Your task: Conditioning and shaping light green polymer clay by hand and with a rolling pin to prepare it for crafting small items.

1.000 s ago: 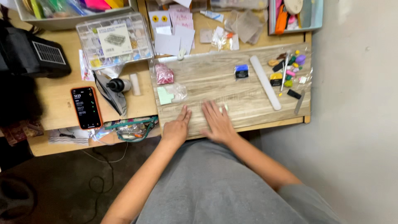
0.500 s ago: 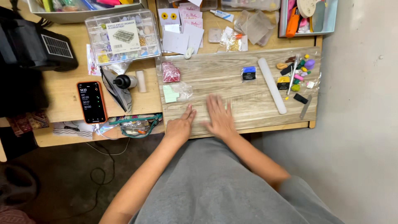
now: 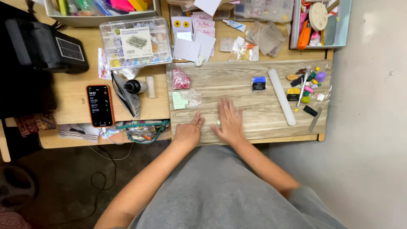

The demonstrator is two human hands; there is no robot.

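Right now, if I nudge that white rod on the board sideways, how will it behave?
The white rod looks round and smooth, so it would probably roll across the flat wooden board. It looks stiff, likely moving as one piece. Small bits beside it might stop it.

Our single head view looks steeply down from above, fairly near, over lap onto wooden board (image 3: 254,101); desk far.

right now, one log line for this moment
left hand: flat on board | right hand: flat on board, over small green bit | roller: right, untouched
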